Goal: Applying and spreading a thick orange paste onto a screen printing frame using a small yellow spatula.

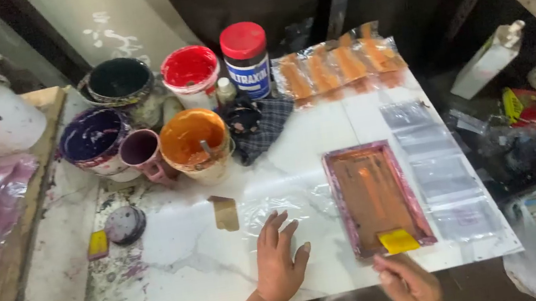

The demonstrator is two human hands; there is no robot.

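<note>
In the head view the left hand lies flat, fingers spread and holding nothing, pressing a clear plastic sheet on the white counter. The right hand has its fingers closed around the near edge of the orange-inked screen frame, just below the yellow squeegee. Best, I judge, to keep the sheet flat and the frame square before lowering.
</note>
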